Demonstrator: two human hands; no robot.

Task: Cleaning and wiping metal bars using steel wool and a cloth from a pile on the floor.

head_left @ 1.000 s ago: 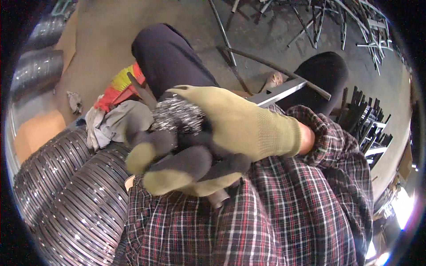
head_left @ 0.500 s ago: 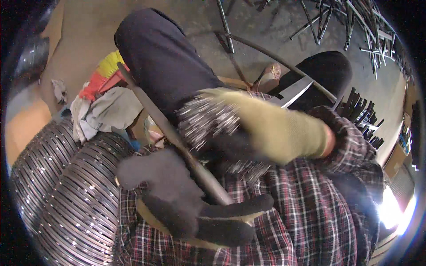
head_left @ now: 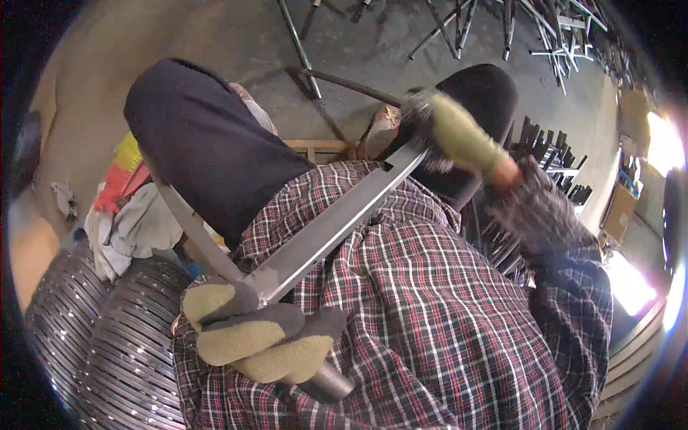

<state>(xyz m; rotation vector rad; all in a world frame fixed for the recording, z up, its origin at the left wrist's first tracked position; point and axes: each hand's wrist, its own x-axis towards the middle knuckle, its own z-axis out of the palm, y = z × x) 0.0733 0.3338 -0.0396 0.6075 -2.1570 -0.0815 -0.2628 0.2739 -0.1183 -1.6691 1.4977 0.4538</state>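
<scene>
The left hand, in a yellow-green glove, is closed tight around the corner of a bent grey metal bar, where its two flat arms meet. One arm runs up across the plaid shirt to the right hand (gloved too, and blurred), which touches the bar's far end; whether it grips there I cannot tell. Coiled metal bands lie lower left, rags beside them.
</scene>
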